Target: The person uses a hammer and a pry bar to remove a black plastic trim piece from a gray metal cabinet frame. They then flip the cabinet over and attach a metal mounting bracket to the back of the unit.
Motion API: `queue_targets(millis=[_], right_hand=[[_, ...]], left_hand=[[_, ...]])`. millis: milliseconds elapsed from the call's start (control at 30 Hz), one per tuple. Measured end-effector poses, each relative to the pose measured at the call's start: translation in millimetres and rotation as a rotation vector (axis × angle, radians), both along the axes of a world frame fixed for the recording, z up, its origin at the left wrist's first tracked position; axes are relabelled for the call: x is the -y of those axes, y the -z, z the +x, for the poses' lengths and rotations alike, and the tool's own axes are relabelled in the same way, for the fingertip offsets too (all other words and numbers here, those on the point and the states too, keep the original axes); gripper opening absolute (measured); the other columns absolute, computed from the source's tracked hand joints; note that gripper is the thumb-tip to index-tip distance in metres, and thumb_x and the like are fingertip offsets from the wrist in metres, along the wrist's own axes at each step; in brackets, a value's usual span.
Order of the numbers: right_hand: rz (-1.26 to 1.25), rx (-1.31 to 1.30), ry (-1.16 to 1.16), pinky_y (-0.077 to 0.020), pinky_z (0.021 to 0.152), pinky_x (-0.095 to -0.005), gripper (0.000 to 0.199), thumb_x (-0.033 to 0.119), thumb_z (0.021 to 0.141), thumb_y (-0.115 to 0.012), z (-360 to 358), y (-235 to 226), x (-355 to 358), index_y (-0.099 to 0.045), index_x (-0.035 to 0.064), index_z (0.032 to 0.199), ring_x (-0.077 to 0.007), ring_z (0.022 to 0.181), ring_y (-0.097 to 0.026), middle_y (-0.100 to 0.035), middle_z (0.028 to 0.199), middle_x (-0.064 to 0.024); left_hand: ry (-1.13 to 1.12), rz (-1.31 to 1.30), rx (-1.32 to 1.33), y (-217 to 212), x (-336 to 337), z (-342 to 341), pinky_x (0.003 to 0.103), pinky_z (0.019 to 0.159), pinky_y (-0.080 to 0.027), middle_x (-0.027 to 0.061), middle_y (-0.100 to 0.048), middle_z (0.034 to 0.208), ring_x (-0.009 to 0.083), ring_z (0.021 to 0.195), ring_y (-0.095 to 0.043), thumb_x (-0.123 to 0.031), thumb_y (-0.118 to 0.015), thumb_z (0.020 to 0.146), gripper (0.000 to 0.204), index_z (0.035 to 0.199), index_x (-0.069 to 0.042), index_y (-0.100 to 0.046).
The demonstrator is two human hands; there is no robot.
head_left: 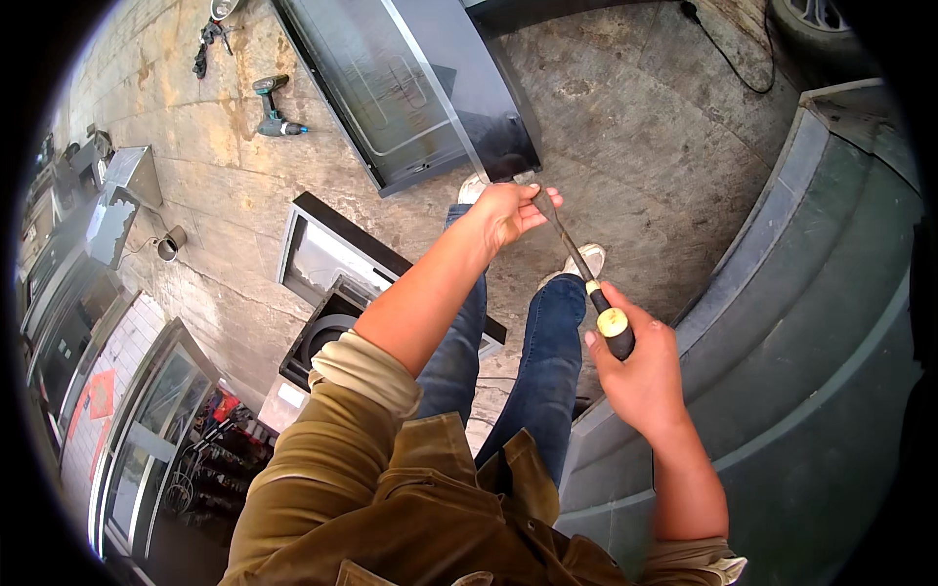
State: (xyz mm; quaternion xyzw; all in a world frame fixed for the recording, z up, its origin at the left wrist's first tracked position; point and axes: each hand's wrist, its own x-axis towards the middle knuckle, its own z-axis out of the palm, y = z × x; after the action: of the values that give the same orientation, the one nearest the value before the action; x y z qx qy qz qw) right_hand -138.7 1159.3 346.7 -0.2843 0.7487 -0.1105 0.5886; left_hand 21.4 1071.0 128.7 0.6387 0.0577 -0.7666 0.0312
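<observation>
My right hand (640, 371) grips the black and yellow handle of a screwdriver (598, 302). Its metal shaft runs up and to the left. My left hand (513, 210) pinches the far end of that shaft between its fingertips, just in front of a dark glass-fronted panel (410, 88) lying on the concrete. I stand over my own legs in blue jeans and light shoes, wearing a brown jacket with the sleeves rolled up.
A green cordless drill (274, 109) lies on the concrete floor at the upper left. A framed panel (327, 256) and a black housing with a round hole (327, 337) lie by my left leg. A large grey metal casing (801, 322) fills the right side. A black cable (728, 59) snakes at top right.
</observation>
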Motion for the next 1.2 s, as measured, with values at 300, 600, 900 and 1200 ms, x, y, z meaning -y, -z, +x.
queue_targets(millis=[300, 600, 900, 1200], right_hand=[[0.185, 0.052, -0.05, -0.0416, 0.057, -0.0351, 0.019, 0.01, 0.077, -0.065, -17.1, -12.7, 84.3, -0.059, -0.0045, 0.088, -0.0221, 0.059, -0.053, -0.056, 0.065, -0.0124], [0.327, 0.267, 0.069, -0.0313, 0.038, -0.0273, 0.014, 0.006, 0.081, -0.063, -13.4, 7.8, 113.5, -0.057, -0.0035, 0.089, -0.0081, 0.041, -0.041, -0.045, 0.054, 0.0007], [0.224, -0.113, -0.045, -0.0445, 0.068, -0.0319, 0.04, 0.014, 0.076, -0.07, -82.0, -30.4, -8.4, -0.062, 0.0027, 0.114, -0.0194, 0.073, -0.058, -0.062, 0.083, -0.0126], [-0.043, -0.498, -0.278, -0.0446, 0.088, -0.0445, 0.064, 0.017, 0.082, -0.062, -40.0, 192.7, 21.6, -0.036, 0.0031, 0.138, -0.0396, 0.099, -0.059, -0.061, 0.107, -0.0255]], left_hand=[[0.016, 0.002, -0.092, 2.8, 5.3, 11.1, 0.033, 0.078, -0.054, 0.0162, -0.064, 0.104, 0.0242, 0.095, -0.065, -0.017, -0.045, 0.096, 0.027, 0.113, 0.004, -0.052], [0.458, -0.316, 0.178, -14.2, 10.5, 91.9, 0.023, 0.05, -0.045, 0.0038, -0.061, 0.07, 0.0119, 0.056, -0.059, -0.047, -0.066, 0.082, 0.044, 0.083, -0.004, -0.06], [0.474, -0.786, 0.514, 24.3, 55.8, 74.1, 0.035, 0.095, -0.043, 0.0195, -0.057, 0.123, 0.0256, 0.115, -0.055, -0.036, -0.074, 0.076, 0.076, 0.131, 0.005, -0.041], [0.657, -0.718, 0.718, 10.2, 95.1, 49.1, 0.039, 0.082, -0.048, 0.0173, -0.059, 0.105, 0.0303, 0.097, -0.059, -0.037, -0.078, 0.07, 0.067, 0.115, 0.002, -0.048]])
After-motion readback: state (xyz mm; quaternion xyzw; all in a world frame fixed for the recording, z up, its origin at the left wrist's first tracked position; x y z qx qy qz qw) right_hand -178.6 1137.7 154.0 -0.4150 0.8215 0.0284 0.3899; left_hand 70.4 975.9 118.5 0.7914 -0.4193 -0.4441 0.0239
